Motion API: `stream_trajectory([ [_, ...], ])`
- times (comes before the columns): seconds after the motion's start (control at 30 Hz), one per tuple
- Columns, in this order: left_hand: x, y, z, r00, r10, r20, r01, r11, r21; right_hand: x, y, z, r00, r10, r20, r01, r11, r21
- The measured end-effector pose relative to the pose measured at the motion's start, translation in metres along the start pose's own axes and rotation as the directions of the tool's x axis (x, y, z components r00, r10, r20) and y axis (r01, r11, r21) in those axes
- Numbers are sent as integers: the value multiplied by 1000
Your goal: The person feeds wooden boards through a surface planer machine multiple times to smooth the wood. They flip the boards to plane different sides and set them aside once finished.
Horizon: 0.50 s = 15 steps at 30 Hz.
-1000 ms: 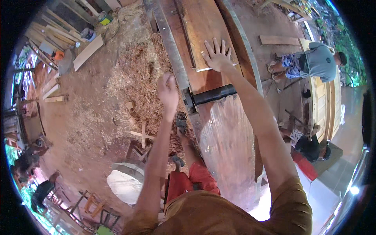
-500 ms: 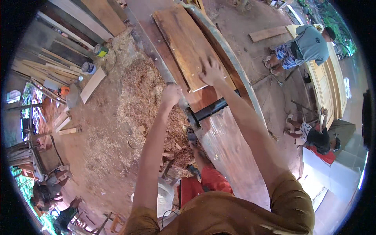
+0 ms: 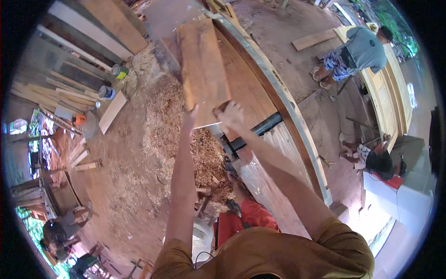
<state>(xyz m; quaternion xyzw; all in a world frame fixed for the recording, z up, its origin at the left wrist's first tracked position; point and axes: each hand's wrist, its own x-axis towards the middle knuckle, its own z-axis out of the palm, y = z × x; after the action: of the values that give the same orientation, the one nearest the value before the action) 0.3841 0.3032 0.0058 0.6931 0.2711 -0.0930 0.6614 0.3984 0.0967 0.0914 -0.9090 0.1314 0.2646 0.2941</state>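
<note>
Two bare hands held one brown plank in the head view. The left hand was at the near left corner and appeared to grip the edge, though its fingers were partly hidden and blurred; the right hand was closed around the near right corner. The plank extended away from the person, lying over the far part of a long wooden machine bed. It was set askew to that bed, so that its near left portion overhung a heap of reddish shavings on the ground. A black cylinder crossed the bed nearer the person, apart from the plank, and a curved side rail bounded the bed on the right.

Progress, as judged from this position: the plank was beyond the cylinder and in both hands, and it was not yet released. Whether its underside was smooth could not be told, nor how much work was left. Beyond the rail, a co-worker in a grey shirt bent over pale panelled woodwork.
</note>
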Motion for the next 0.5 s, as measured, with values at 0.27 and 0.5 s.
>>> stream_trajectory([
  [0.27, -28, 64, -156, 978, -98, 182, 90, 995, 53, -60, -42, 0, 929, -274, 250, 210, 944, 256],
  [0.5, -174, 136, -196, 964, -243, 108, 257, 956, -139, -170, -21, 7, 877, -448, 173, 206, 677, 707],
])
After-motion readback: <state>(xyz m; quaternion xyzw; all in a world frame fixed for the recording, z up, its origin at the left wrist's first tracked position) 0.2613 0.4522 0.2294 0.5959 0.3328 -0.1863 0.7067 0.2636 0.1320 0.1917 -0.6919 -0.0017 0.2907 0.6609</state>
